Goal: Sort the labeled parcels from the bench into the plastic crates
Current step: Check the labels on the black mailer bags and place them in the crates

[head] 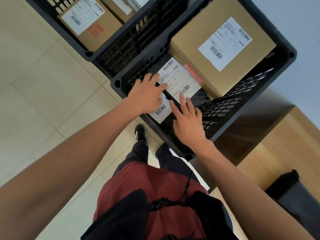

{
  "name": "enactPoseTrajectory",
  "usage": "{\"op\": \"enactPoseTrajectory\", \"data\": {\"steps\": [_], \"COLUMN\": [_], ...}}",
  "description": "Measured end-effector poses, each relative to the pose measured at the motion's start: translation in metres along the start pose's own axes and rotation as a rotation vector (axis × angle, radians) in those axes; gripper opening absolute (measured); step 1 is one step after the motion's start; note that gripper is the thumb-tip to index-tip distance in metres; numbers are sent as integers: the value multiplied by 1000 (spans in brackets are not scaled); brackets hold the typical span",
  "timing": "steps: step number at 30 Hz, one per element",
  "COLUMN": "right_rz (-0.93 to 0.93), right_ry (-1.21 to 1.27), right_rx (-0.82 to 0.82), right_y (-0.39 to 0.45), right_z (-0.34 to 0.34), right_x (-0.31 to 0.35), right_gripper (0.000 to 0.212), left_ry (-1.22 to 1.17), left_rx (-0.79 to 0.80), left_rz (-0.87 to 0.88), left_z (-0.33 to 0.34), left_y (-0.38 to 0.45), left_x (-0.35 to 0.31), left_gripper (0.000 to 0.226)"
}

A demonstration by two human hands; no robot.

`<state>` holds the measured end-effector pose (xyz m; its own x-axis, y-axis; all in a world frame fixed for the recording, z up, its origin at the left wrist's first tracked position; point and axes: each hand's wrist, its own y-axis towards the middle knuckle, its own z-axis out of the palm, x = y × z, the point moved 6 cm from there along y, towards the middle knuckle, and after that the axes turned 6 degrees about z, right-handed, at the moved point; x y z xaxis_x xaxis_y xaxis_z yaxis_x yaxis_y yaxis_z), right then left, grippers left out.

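A black plastic crate (242, 104) stands on the floor in front of me. Inside it lies a black soft parcel (199, 97) with a white barcode label, and beside that, further in, a brown cardboard box (195, 49) with its own label. My left hand (147, 96) lies flat on the soft parcel's label, fingers spread. My right hand (188, 123) rests with straight fingers on the same parcel's near end. A second black crate (121, 47) further away holds labeled cardboard boxes (102, 30).
A wooden bench (277, 149) stands to the right of the near crate, with a dark parcel (294, 193) lying on it. Pale floor tiles (43, 84) spread to the left. My feet (140, 132) stand close to the crate's near wall.
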<state>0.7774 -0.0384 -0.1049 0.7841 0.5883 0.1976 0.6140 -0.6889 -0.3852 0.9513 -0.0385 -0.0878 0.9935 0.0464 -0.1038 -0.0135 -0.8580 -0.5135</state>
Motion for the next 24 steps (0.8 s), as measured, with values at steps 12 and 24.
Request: {"op": "enactPoseTrajectory", "data": {"steps": [12, 24], "right_rz": [70, 619], "right_ry": [19, 919], "right_rx": [227, -324], "right_y": [6, -75], "right_z": [16, -69], "right_x": [-14, -23], "right_gripper": [61, 43], "left_ry": [-75, -595], "left_rx": [128, -212], "left_rz": [26, 257], "left_z": [1, -49], "left_y": [20, -18], "left_x": [2, -36], "left_gripper": [64, 50]}}
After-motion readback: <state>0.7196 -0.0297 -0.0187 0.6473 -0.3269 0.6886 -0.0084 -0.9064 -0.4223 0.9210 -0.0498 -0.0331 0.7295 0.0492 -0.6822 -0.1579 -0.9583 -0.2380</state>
